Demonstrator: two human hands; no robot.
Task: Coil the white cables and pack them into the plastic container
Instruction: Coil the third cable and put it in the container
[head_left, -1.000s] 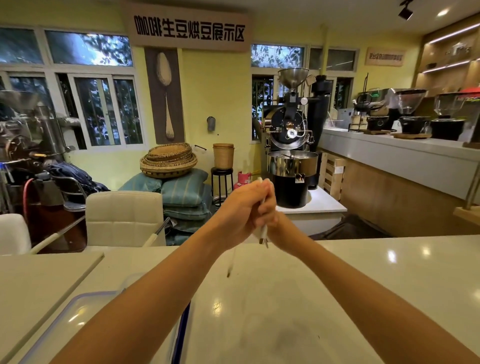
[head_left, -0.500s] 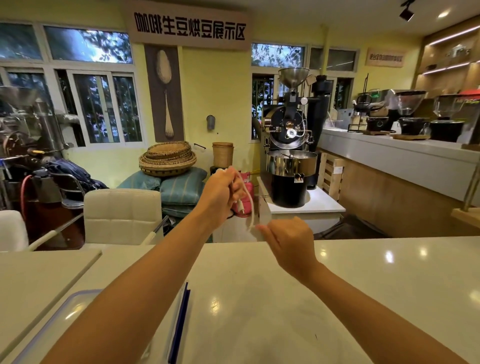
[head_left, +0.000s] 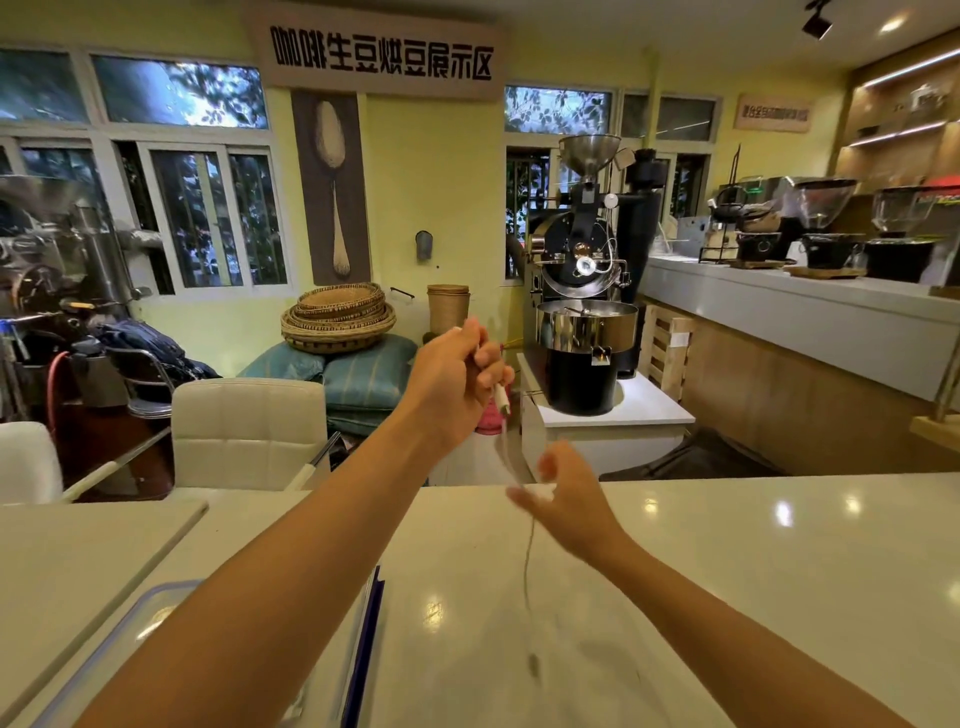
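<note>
2 hands: left (head_left: 457, 379) grips white cable (head_left: 502, 400) | right (head_left: 566, 499) blurred, grip unclear | container (head_left: 104, 639) half-hidden

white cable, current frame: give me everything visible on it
The white cable is thin and flexible, with a white plug end showing just below the left hand, which is closed around it above the counter. From there it hangs down, motion-blurred, to the right hand, whose fingers are loosely curled at it; contact is unclear. A thin blurred tail continues below toward the counter. No finished coil is visible.
</note>
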